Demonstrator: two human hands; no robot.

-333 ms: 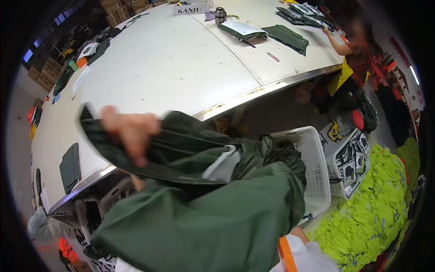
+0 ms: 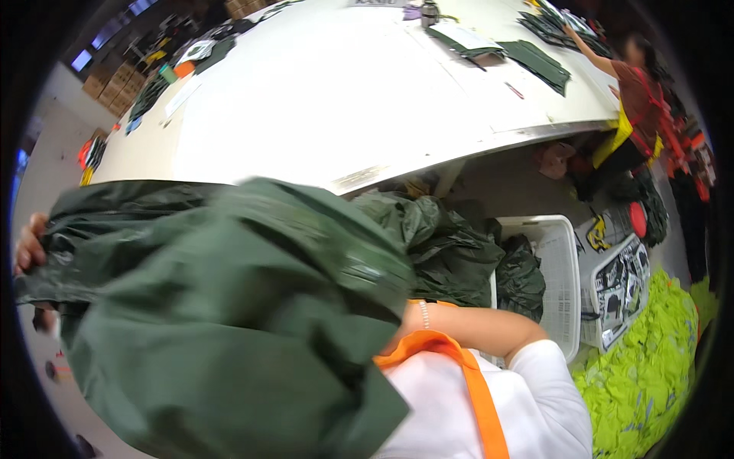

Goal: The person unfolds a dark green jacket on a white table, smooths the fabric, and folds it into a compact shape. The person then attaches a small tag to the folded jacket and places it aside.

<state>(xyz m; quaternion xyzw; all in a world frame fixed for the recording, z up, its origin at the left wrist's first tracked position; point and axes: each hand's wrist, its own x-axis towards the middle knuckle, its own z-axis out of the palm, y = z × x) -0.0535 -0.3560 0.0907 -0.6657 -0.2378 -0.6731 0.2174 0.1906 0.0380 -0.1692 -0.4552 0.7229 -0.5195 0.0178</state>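
Observation:
A large dark green garment (image 2: pixel 229 306) of shiny, rainwear-like cloth spreads in front of me, hiding much of the near side. Its exact kind is not plain under the folds. At the far left, my left hand (image 2: pixel 30 246) has its fingers closed round the garment's edge. My right forearm, with a pale bracelet (image 2: pixel 425 314) at the wrist, reaches leftward from the white sleeve. The cloth covers the fingers of my right hand (image 2: pixel 394 336). More crumpled green cloth (image 2: pixel 451 245) hangs beside it, toward a white plastic basket (image 2: pixel 564 268).
A wide white table (image 2: pixel 306 99) lies ahead, with folded green garments (image 2: pixel 539 65) and a flask (image 2: pixel 430 14) at its far side. Another person (image 2: pixel 641 99) reaches over its right end. To my right are a second basket (image 2: pixel 618 287) and a lime-yellow fabric heap (image 2: pixel 642 359).
My left hand has gone from over the table edge to the far left, stretching the garment that way. My right forearm has come into view. The view has shifted left.

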